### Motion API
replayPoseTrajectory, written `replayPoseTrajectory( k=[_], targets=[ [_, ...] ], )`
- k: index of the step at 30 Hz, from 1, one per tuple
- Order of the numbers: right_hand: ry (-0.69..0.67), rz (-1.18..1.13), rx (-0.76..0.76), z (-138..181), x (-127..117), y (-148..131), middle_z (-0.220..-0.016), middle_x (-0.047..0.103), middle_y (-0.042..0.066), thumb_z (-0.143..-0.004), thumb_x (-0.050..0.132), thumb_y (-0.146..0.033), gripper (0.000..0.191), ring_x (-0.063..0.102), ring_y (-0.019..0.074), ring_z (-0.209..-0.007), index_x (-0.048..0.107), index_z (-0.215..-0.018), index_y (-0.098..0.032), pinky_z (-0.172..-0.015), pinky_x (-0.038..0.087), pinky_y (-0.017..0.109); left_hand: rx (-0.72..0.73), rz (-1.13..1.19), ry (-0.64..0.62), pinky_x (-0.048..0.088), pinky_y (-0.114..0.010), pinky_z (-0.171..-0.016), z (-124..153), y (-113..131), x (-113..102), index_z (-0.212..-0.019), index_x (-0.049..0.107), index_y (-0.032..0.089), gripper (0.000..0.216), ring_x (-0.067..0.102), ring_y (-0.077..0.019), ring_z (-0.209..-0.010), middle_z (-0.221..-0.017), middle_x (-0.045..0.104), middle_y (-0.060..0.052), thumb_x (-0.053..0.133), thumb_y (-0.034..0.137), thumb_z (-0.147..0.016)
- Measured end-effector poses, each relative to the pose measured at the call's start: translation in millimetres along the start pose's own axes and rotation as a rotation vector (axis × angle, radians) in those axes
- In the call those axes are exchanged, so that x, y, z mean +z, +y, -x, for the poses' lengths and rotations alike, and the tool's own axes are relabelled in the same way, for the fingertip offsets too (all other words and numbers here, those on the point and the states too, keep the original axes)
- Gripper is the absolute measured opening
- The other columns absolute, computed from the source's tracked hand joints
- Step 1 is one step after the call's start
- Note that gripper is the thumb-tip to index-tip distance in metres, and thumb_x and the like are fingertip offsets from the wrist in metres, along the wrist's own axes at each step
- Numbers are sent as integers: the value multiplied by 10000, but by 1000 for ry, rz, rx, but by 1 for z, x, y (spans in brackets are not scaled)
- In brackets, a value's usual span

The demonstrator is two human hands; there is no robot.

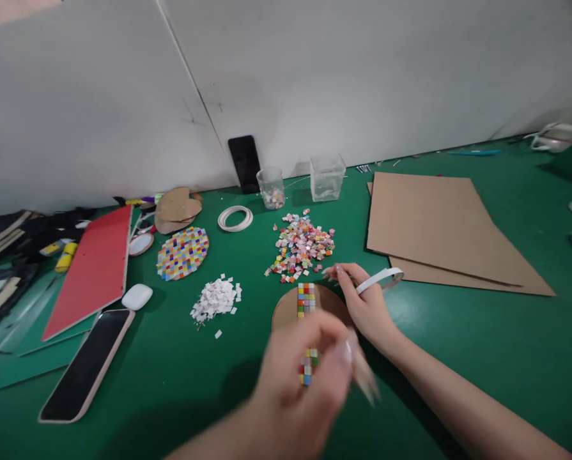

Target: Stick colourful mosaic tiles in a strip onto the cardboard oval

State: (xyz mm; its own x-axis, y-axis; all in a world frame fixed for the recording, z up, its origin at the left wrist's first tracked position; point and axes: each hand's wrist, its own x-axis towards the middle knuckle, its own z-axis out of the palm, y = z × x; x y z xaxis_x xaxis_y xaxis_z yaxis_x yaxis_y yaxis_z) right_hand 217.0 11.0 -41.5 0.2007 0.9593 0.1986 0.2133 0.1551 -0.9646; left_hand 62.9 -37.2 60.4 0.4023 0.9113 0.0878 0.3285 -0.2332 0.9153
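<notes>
A round cardboard disc (pixel 286 310) lies on the green table with a column of small coloured tiles (pixel 306 299) stuck down its middle. My left hand (pixel 305 383) hovers over the disc's near half and is smeared by motion, so its fingers cannot be read. My right hand (pixel 365 306) rests at the disc's right edge with its fingers closed on a white tape roll (pixel 384 278). A heap of loose coloured tiles (pixel 302 246) sits just beyond the disc. A pile of white paper scraps (pixel 215 300) lies to its left.
A finished tile-covered disc (pixel 183 253), another white tape ring (pixel 234 218), two clear cups (pixel 271 187), a red board (pixel 94 268), a phone (pixel 87 365) and a white mouse (pixel 137 296) lie to the left. Large cardboard sheets (pixel 439 223) lie to the right. A wall stands behind.
</notes>
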Motion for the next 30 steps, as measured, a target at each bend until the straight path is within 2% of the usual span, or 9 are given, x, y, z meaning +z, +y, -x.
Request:
replayPoseTrajectory(
  k=[3,5,9,12,14,16,20,24,30],
  targets=[
    [7,-12,10,-1,1,1,-856,635,66,-908,447,-339,218,583,209,-863,594,-848,-189,-783,441,342,63,-541,96,362,-272,-523,-56,-35,-19,-674,443,203,240,478,-144,-584,-637,514,-2,414,266,-903],
    [16,-16,16,-3,0,2,-837,631,61,-909,443,-341,226,582,202,-832,593,-838,-188,-761,441,330,107,-816,53,366,-278,-553,-88,-57,-26,-678,424,198,229,481,-165,-641,-654,500,-8,431,257,-899],
    [63,-18,53,-9,-6,3,-725,584,25,-908,435,-379,258,530,152,-612,583,-816,-188,-578,422,276,187,-884,-39,383,-310,-618,-123,-75,-19,-666,450,184,236,485,-196,-695,-664,490,-22,445,237,-895],
    [106,-108,113,-15,-11,5,-610,509,-21,-897,437,-436,287,423,107,-442,563,-810,-193,-422,345,242,267,-890,-109,409,-323,-707,-132,-73,-5,-804,521,170,133,508,-207,-799,-792,528,-38,462,248,-895],
    [136,-176,141,-19,-14,6,-583,491,-34,-884,449,-466,299,395,95,-400,557,-822,-195,-379,317,233,310,-902,-157,415,-336,-768,-135,-72,4,-929,536,174,119,510,-221,-884,-889,535,-50,521,276,-870],
    [156,-208,153,-20,-14,7,-571,489,-38,-874,457,-482,306,395,92,-385,555,-826,-195,-365,317,229,325,-921,-197,419,-348,-797,-138,-74,10,-972,534,169,162,509,-234,-927,-936,536,-62,570,257,-841],
    [151,-228,160,-20,-13,7,-568,493,-39,-869,461,-491,313,411,91,-381,549,-814,-196,-363,339,227,308,-961,-234,431,-345,-794,-142,-79,16,-901,529,145,88,519,-231,-919,-949,546,-80,567,178,-829],
    [158,-252,158,-20,-13,7,-566,497,-38,-868,463,-492,318,419,88,-380,553,-815,-191,-361,345,222,307,-1002,-250,429,-348,-808,-146,-80,21,-892,518,129,103,517,-235,-923,-954,546,-96,570,155,-807],
    [209,-258,154,-25,-21,7,-573,494,-35,-857,476,-497,322,419,90,-388,559,-810,-189,-360,348,223,326,-1053,-218,433,-354,-773,-148,-79,25,-815,501,143,107,518,-242,-877,-869,533,-82,584,153,-748]
  ],
)
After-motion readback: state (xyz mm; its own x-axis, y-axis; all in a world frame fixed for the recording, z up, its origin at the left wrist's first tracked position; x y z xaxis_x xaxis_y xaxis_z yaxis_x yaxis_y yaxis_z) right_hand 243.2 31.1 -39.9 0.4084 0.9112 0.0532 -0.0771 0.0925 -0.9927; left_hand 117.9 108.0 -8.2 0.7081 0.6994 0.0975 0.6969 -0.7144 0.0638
